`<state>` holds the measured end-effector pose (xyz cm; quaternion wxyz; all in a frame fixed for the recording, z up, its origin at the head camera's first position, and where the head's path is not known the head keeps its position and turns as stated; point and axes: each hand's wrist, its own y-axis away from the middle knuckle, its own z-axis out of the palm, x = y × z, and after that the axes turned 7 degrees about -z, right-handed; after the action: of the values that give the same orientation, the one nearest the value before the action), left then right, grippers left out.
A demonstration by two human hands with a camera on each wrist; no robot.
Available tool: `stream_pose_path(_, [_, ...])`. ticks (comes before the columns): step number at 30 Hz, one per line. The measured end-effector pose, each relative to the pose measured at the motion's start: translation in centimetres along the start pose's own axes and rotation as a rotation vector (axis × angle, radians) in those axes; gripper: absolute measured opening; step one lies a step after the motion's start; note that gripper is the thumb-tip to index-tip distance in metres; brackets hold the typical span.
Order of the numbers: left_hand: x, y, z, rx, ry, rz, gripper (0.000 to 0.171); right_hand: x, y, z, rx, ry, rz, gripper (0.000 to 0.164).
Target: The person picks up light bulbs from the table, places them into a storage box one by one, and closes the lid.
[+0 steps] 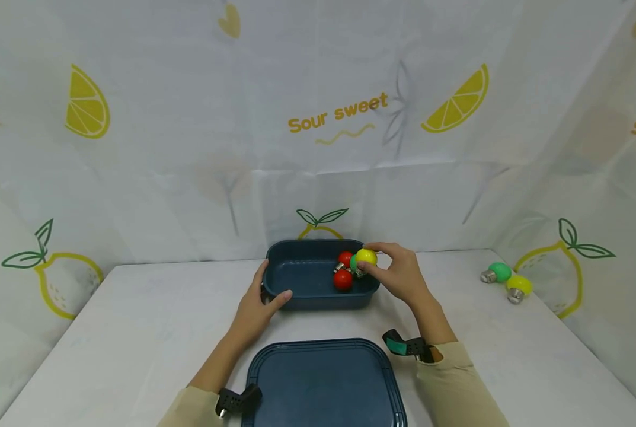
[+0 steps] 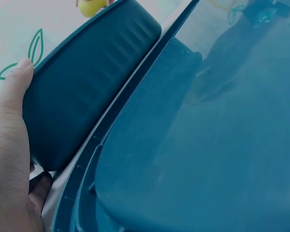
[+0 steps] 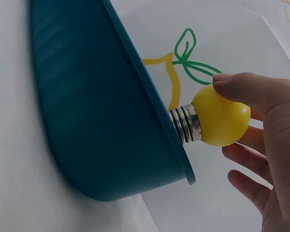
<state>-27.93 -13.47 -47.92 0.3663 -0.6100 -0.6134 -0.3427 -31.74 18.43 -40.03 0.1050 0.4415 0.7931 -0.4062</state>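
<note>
A dark blue rectangular container stands at the back of the table. My left hand grips its left end, the thumb on the near rim and the fingers round the side. In my right hand a yellow light bulb is pinched between thumb and fingers above the container's right end. Its metal screw base points toward the container in the right wrist view. Inside, at the right, lie two red bulbs and a green bulb, partly hidden by the yellow one.
A flat dark blue lid or tray with a raised edge lies in front of the container. Near the table's right edge are a green bulb and another yellow bulb. A lemon-printed white cloth hangs behind the table.
</note>
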Motion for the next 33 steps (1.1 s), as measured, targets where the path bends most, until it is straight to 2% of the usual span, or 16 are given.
stream_pose_path(12, [0.1,0.0,0.1,0.002,-0.005,-0.008,0.095,0.3,0.0,0.4,-0.138,0.053,-0.042,0.032])
stream_pose_path(19, [0.1,0.0,0.1,0.01,-0.008,0.004,0.095,0.4,0.0,0.7,-0.15,0.093,-0.06,0.034])
stream_pose_path(33, [0.0,0.0,0.0,-0.006,0.008,-0.012,0.095,0.6,0.4,1.5,-0.167,0.1,-0.036,0.031])
